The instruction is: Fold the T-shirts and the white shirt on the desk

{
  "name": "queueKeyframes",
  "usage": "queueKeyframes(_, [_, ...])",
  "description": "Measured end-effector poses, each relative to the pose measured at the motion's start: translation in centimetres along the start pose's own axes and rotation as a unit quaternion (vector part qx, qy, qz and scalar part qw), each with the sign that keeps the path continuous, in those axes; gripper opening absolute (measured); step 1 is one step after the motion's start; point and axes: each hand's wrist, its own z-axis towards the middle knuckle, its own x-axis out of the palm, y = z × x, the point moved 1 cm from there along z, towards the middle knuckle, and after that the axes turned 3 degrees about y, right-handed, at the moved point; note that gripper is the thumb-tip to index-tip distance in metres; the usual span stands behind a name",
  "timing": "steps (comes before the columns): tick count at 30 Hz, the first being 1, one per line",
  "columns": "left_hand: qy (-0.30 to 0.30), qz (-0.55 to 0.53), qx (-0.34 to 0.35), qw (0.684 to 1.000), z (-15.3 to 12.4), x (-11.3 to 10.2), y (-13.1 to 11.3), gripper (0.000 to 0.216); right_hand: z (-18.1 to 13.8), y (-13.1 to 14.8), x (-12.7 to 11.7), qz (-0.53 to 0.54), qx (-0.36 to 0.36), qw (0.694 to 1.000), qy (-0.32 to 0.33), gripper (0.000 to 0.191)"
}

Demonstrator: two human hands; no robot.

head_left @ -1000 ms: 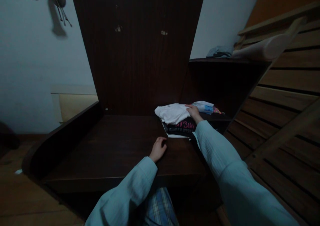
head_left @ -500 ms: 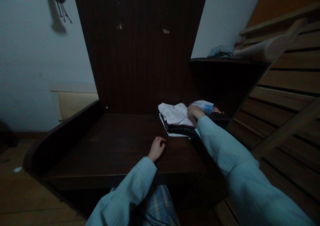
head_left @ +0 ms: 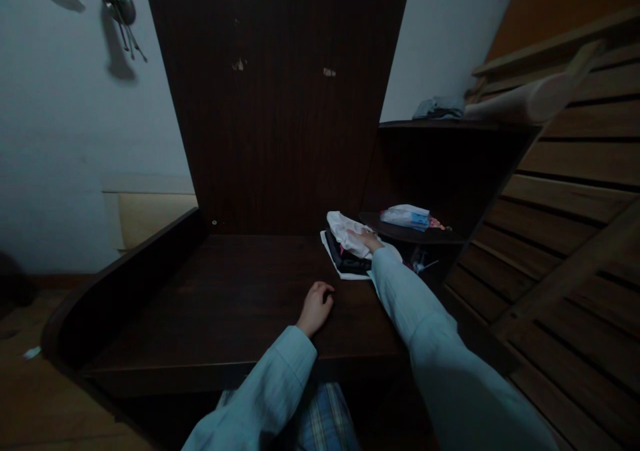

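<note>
A small stack of folded clothes (head_left: 345, 254) lies on the dark wooden desk (head_left: 225, 298), white on top and dark beneath. My right hand (head_left: 367, 239) lies flat on the top white garment with its fingers stretched out. My left hand (head_left: 316, 304) rests on the desk nearer to me, fingers curled in loosely, with nothing visible in it. Both arms wear light blue sleeves.
A tall dark board (head_left: 275, 98) rises behind the desk. A side shelf (head_left: 415, 234) at right carries a white and blue packet (head_left: 406, 216). Folded grey cloth (head_left: 437, 107) lies on top of the shelf unit. Wooden slats (head_left: 575, 204) stand at right. Utensils (head_left: 120, 8) hang on the wall.
The white garment was spread wide over the stack; now it is folded narrower. My right hand has come back toward me and lies on top of it. My left hand has stayed put.
</note>
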Motion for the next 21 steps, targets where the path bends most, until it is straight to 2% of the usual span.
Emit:
queueKeyframes(3, [0.005, 0.005, -0.005, 1.000, 0.1, 0.0, -0.1, 0.020, -0.4, -0.2, -0.4, -0.012, 0.054, 0.998, 0.018, 0.076])
queueKeyframes(5, [0.010, 0.010, -0.008, 1.000, 0.1, 0.1, -0.1, 0.020, -0.7, 0.7, -0.9, -0.028, 0.052, 0.998, 0.005, 0.069])
queueKeyframes(9, [0.008, 0.012, -0.014, 1.000, 0.2, 0.1, -0.1, 0.020, -1.9, 4.4, -2.0, -0.051, -0.029, 0.997, -0.055, 0.044])
queueKeyframes(12, [-0.003, 0.000, -0.014, 1.000, 0.1, 0.1, 0.0, 0.021, -3.7, 6.9, -2.4, -0.015, -0.136, 0.989, -0.058, 0.041])
queueKeyframes(15, [-0.012, -0.013, -0.030, 0.999, 0.2, 0.0, 0.2, 0.024, -6.3, 7.2, -2.4, -0.008, -0.227, 0.972, -0.058, 0.053])
queueKeyframes(18, [-0.018, -0.007, -0.045, 0.999, 0.4, 0.1, 0.4, 0.028, -8.4, 4.8, -2.0, -0.027, -0.201, 0.978, -0.044, 0.077])
queueKeyframes(21, [0.006, 0.067, 0.013, 0.998, 1.3, 0.4, -0.1, 0.036, -9.2, 1.7, -1.5, -0.032, -0.190, 0.981, 0.010, 0.095])
